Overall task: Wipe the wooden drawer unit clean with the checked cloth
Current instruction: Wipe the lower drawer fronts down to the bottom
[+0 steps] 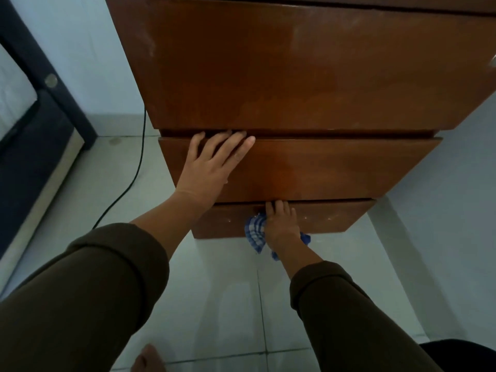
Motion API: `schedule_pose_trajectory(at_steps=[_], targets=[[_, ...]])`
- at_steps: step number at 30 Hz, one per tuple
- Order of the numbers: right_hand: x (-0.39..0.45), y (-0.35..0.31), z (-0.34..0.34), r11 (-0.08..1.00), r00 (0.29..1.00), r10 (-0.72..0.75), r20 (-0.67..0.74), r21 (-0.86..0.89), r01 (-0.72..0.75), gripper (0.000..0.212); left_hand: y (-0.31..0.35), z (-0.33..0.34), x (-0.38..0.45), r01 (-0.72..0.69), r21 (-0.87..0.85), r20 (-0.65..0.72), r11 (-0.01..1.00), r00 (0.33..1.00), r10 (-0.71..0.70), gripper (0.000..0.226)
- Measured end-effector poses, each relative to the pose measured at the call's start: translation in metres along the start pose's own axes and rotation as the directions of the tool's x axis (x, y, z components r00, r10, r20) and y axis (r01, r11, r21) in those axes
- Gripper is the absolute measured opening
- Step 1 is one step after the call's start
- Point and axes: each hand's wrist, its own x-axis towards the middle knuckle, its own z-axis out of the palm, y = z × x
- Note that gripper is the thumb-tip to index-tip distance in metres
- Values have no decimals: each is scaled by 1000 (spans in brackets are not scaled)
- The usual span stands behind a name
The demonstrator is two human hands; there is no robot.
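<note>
The wooden drawer unit (322, 76) fills the upper middle of the head view, with three brown drawer fronts stacked. My left hand (212, 162) lies flat with straight fingers on the left part of the middle drawer front, fingertips at its top edge. My right hand (281, 224) presses the blue and white checked cloth (255, 234) against the bottom drawer front, fingertips reaching the gap above that drawer. Most of the cloth is hidden under the hand; its corners hang out to the left and right.
Pale floor tiles (228, 304) lie below the unit. A black cable (134, 173) runs down the wall and across the floor on the left. A dark bed frame (32, 135) stands at far left. My bare foot (147, 358) shows at the bottom edge.
</note>
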Motion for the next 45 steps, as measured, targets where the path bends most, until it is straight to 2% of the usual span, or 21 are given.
schedule_pose_trajectory(at_steps=[5,10,23,27,32,34,36,38,39,40,41,43,45], targets=[[1,-1,0,1000,1000,-9,-30,15,9,55,5,2,1,28,19,-9,999,1000,-27,100],[1,-2,-5,999,999,-3,-38,34,4,49,8,3,3,55,21,1,998,998,-55,104],[-27,3,-1,999,999,-34,-3,-12,34,58,8,5,3,53,38,-11,998,999,-53,96],[-22,4,-17,998,994,-33,99,-40,38,56,10,2,3,57,53,15,997,998,-58,99],[-19,1,-34,999,978,-25,209,-21,29,42,4,-6,-1,5,7,32,1000,999,-5,93],[-21,-7,-43,999,982,-54,180,9,54,34,-2,-3,-11,-23,-39,-34,999,999,22,77],[-24,-20,-54,993,990,-108,90,55,103,34,-10,3,-31,-59,-117,-75,991,996,51,62],[-29,-37,-60,982,985,-165,-47,86,169,45,-16,4,-55,-64,-240,11,969,998,68,57],[-33,-47,-60,976,975,-184,-121,92,195,51,-17,5,-66,9,-315,118,949,993,30,54],[-36,-58,-59,971,960,-199,-197,89,220,52,-17,4,-76,144,-383,250,912,967,-47,52],[-38,-69,-56,966,939,-218,-267,80,248,49,-17,2,-84,317,-423,386,849,910,-148,50],[-41,-89,-44,950,901,-275,-337,50,309,47,-16,4,-95,608,-409,589,680,745,-312,51],[-38,-105,-29,935,899,-343,-273,-5,355,51,-15,11,-101,714,-369,709,595,630,-317,56]])
